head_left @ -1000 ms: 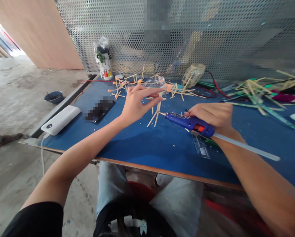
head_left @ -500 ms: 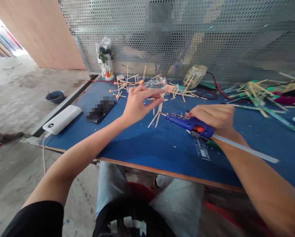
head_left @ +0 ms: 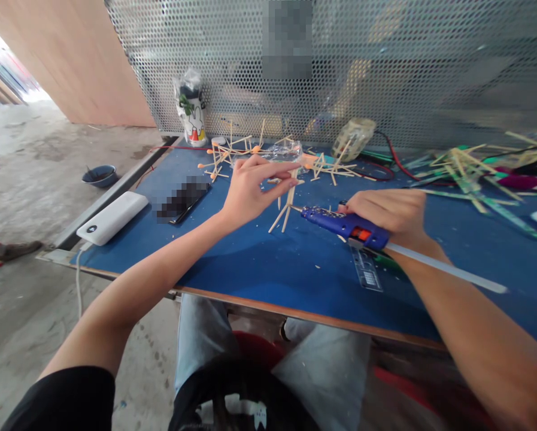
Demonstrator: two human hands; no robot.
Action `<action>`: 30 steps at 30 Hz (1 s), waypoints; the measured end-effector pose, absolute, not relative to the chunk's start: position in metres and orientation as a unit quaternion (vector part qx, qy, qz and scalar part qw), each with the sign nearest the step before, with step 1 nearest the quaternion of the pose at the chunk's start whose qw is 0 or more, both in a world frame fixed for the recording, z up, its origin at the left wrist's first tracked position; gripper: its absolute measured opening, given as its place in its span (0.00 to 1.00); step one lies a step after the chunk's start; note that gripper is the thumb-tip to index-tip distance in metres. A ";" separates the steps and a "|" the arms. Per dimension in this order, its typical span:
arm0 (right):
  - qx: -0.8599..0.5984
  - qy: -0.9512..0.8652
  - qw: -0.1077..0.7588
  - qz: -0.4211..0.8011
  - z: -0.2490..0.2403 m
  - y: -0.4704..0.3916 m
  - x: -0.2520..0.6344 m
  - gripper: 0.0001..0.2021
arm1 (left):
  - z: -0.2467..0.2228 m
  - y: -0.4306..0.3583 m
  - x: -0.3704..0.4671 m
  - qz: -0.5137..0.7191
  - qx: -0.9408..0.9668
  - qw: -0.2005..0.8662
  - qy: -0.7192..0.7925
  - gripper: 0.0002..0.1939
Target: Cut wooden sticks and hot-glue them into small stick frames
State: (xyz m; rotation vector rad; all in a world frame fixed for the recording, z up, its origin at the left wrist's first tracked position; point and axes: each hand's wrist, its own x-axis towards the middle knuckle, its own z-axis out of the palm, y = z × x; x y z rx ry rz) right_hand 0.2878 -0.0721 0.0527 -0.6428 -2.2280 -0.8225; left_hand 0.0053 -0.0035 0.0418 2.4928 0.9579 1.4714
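Note:
My left hand [head_left: 254, 188] pinches the upper end of a small figure of joined wooden sticks [head_left: 290, 200] between thumb and fingers. Its lower sticks spread apart like legs over the blue tabletop. My right hand [head_left: 385, 212] is closed around a blue hot glue gun [head_left: 340, 224] with a red-orange part. The gun's metal nozzle points left and touches, or nearly touches, the joint where the sticks split. From the gun's rear a long clear glue stick [head_left: 448, 268] sticks out toward my right forearm. Below the gun lies a clear ruler [head_left: 367, 272].
Several stick figures with orange ends [head_left: 223, 154] stand behind my left hand. A phone [head_left: 185, 200] and a white power bank [head_left: 113, 218] lie at left. A jar [head_left: 353, 139], a wrapped bottle [head_left: 193, 117] and loose sticks [head_left: 468, 167] line the perforated metal panel [head_left: 232, 54].
Almost nothing differs. Both hands, the glue gun and the stick figure hold the same positions, with only a slight shift of the whole view.

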 end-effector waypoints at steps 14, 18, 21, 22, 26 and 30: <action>-0.250 -0.858 0.331 -0.304 0.051 -0.073 0.286 0.14 | 0.042 -0.005 0.006 0.488 0.813 0.049 0.315 0.14; -0.251 -0.856 0.333 -0.306 0.052 -0.073 0.286 0.15 | 0.043 -0.006 0.005 0.491 0.812 0.051 0.311 0.14; -0.245 -0.855 0.338 -0.308 0.051 -0.072 0.288 0.14 | 0.043 -0.006 0.005 0.495 0.811 0.054 0.307 0.14; -0.244 -0.855 0.339 -0.308 0.051 -0.071 0.288 0.14 | 0.043 -0.006 0.005 0.495 0.811 0.055 0.308 0.14; -0.243 -0.854 0.345 -0.304 0.050 -0.070 0.290 0.14 | 0.043 -0.006 0.006 0.493 0.809 0.059 0.316 0.14; -0.239 -0.854 0.346 -0.307 0.049 -0.070 0.291 0.14 | 0.044 -0.006 0.006 0.495 0.808 0.062 0.314 0.14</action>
